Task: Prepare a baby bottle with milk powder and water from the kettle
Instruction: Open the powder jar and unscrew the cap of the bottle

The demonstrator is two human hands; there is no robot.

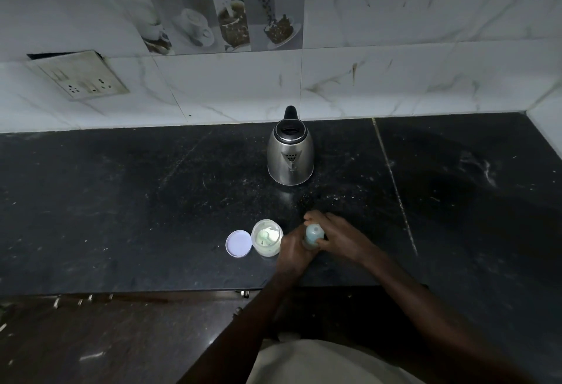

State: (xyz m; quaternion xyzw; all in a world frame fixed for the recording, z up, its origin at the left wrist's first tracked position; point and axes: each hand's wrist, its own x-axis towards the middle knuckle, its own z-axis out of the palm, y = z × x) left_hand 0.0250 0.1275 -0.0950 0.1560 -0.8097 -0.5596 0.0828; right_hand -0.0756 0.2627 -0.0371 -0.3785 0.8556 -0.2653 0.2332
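A small baby bottle with a pale blue cap [314,234] stands on the black counter [152,201] near its front edge. My left hand [294,250] wraps its body from the left. My right hand [337,236] grips its top from the right. Just left of the bottle stands an open glass jar of white milk powder [266,237] with a scoop lying inside. The jar's white lid [238,244] lies flat beside it on the left. A steel kettle [290,152] with an open top and black handle stands farther back, spout towards me.
A marble-tiled wall [395,64] runs along the back of the counter, with a switch and socket plate [82,75] at the left. The wall turns a corner at the far right. Dark cabinet fronts with metal handles [82,301] lie below the counter's front edge.
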